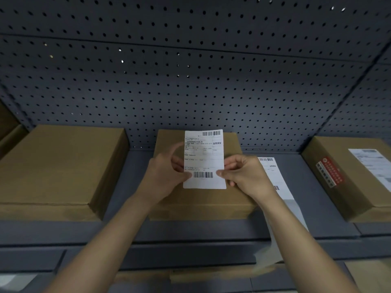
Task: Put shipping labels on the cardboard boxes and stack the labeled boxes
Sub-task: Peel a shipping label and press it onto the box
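Pegboard shelf (211, 229), both hands (204, 176) pinching label (204, 159) over box (198, 199)

I held the label (204, 159) over the middle box (201, 199), left box (59, 166) sat to its left, label strip (275, 176) lay just right, right box (349, 178) beyond that, pegboard (190, 81) stood behind all.

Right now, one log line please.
left hand and right hand pinch label | over middle box | right box labelled

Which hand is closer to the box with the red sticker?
Right. The right hand pinches the label on the side toward the red-sticker box; the left hand pinches its far side.
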Demonstrator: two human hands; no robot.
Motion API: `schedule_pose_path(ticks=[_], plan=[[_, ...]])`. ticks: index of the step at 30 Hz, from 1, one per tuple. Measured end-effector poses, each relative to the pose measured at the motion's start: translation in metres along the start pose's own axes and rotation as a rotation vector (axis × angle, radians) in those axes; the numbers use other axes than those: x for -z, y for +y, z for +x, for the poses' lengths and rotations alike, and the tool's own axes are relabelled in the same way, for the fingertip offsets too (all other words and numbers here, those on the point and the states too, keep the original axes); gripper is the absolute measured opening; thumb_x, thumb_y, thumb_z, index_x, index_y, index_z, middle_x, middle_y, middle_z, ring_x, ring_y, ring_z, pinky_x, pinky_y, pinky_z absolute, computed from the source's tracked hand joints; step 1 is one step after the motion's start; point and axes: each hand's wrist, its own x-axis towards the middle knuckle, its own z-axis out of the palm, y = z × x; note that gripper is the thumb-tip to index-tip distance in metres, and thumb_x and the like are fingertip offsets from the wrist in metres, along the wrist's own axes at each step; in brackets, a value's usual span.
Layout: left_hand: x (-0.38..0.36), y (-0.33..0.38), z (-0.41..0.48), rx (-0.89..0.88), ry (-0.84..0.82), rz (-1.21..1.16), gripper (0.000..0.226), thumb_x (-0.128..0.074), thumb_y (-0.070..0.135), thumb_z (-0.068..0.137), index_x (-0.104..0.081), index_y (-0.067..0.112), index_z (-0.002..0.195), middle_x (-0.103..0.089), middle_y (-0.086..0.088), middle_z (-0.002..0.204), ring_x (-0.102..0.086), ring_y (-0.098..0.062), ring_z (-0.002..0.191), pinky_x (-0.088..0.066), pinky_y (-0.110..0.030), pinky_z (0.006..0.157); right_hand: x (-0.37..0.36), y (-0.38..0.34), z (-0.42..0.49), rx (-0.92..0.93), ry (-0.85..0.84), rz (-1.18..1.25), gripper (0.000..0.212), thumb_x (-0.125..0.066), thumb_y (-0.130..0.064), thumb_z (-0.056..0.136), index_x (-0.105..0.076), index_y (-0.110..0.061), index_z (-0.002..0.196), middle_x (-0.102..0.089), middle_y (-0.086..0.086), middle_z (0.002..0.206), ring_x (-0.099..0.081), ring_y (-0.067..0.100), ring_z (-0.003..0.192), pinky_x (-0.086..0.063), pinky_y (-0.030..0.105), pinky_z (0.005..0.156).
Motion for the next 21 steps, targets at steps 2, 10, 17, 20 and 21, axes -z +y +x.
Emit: schedule_pose_path(ticks=[2,10,17,20,21], plan=[[-0.001,-0.001,-0.001,-0.002,0.008,0.006,0.079,-0.084,0.011,0.073,-0.047,0.037,0.139,-0.069,0.01,0.087,-0.064,0.004,0.077,-0.047,-0.003,0.065,0.0,0.001,0.0,0.002,-0.001,-0.013,0.017,-0.082,-0.002,0.077,-0.071,-0.003,0.091,-0.074,0.015,0.084,-0.05,0.008,0.042,-0.045,0.023,0.049],[-0.003,-0.001,-0.003,-0.022,0.008,0.045,0.079,-0.081,0.012,0.077,-0.045,0.035,0.142,-0.067,0.012,0.089,-0.063,0.005,0.08,-0.046,-0.002,0.067,0.0,0.0,0.001,-0.003,-0.004,-0.041,0.018,-0.083,-0.004,0.076,-0.071,-0.006,0.089,-0.075,0.015,0.084,-0.052,0.01,0.043,-0.047,0.026,0.051],[-0.003,-0.002,-0.003,-0.046,-0.016,0.095,0.089,-0.082,0.014,0.075,-0.036,0.04,0.147,-0.062,0.013,0.111,-0.059,0.004,0.092,-0.045,-0.001,0.075,-0.001,-0.001,-0.004,0.035,0.011,-0.147,0.016,-0.084,-0.01,0.077,-0.074,-0.013,0.088,-0.075,0.004,0.078,-0.054,0.008,0.045,-0.049,0.028,0.054],[-0.004,-0.008,-0.005,-0.044,-0.036,0.143,0.096,-0.083,0.03,0.071,-0.027,0.046,0.148,-0.051,0.009,0.133,-0.05,-0.015,0.121,-0.049,-0.032,0.101,-0.003,-0.003,-0.008,0.091,0.053,-0.321,0.02,-0.083,-0.021,0.078,-0.073,-0.022,0.094,-0.072,-0.003,0.078,-0.061,0.008,0.058,-0.054,0.034,0.065],[-0.005,-0.009,-0.006,-0.039,-0.045,0.171,0.098,-0.082,0.037,0.069,-0.024,0.047,0.148,-0.047,0.007,0.137,-0.045,-0.02,0.126,-0.047,-0.042,0.103,-0.003,-0.005,-0.011,0.111,0.066,-0.393,0.026,-0.082,-0.025,0.078,-0.071,-0.023,0.102,-0.069,-0.005,0.08,-0.063,0.01,0.066,-0.054,0.035,0.068]])
